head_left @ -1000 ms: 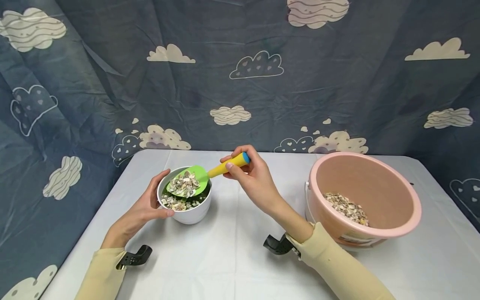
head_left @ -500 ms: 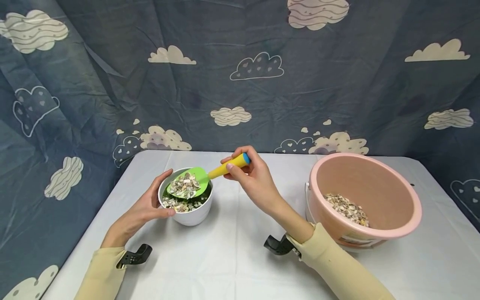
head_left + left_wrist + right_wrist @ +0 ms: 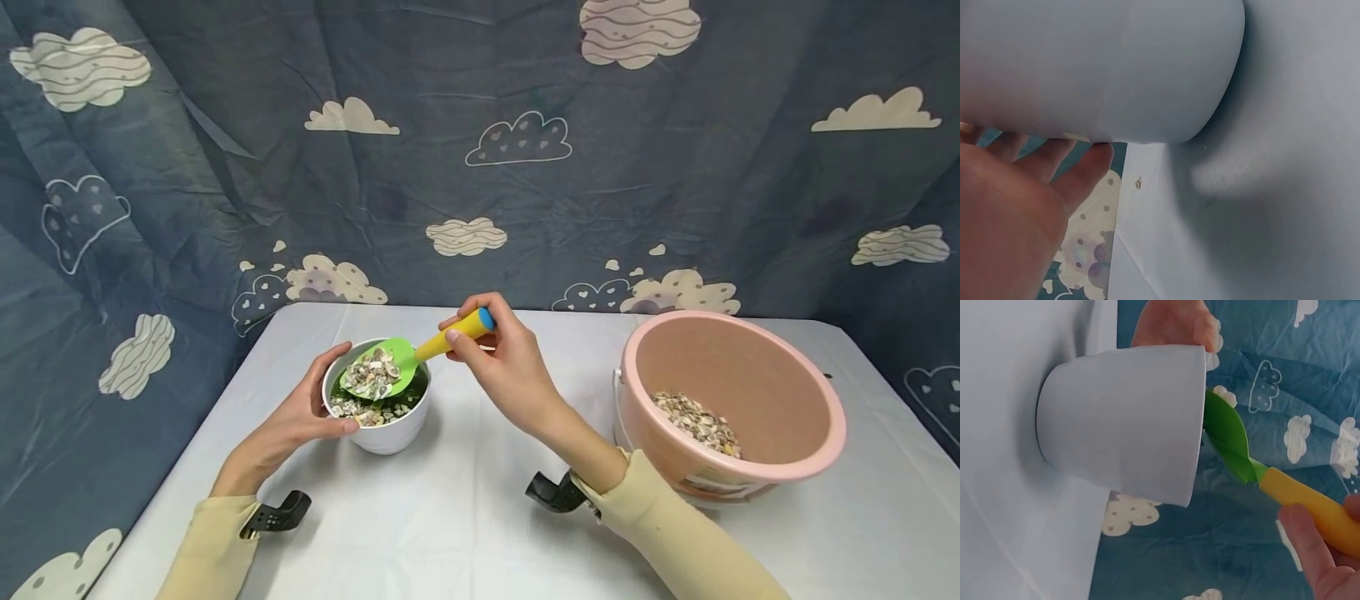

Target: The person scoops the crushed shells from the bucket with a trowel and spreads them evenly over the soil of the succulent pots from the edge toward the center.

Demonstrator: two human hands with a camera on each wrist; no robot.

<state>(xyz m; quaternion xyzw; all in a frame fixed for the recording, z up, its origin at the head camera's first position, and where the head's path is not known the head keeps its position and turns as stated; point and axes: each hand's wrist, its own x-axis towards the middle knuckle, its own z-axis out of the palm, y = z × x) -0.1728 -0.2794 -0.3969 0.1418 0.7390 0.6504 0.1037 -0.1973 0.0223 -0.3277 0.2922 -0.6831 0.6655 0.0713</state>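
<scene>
Head view, nearest first: two pale yellow sleeves on the near side of the white pot, a black wrist mount at the left cuff, another at the right. The pot stands upright on the white tablecloth. Left hand holds the pot from its left, thumb on the near rim, fingers spread wide round the far side. Right hand, to the pot's right, pinches the yellow handle of the trowel between thumb and fingers, a narrow grip. Green blade over the pot's mouth, heaped with pale chips; more mixed bits show inside the pot beneath. Right wrist view puts most of the blade above the rim; whether it touches the rim, cannot tell. Step in hand, as I read it: a loaded scoop brought to the pot and not yet emptied. The next move would seem to call for a slow roll of the right wrist, blade kept within the rim, pot held firm. Well right of the pot, a pink bucket with similar chips on its floor. Beyond the pot, past the table edge, a dark blue backdrop printed with clouds.
</scene>
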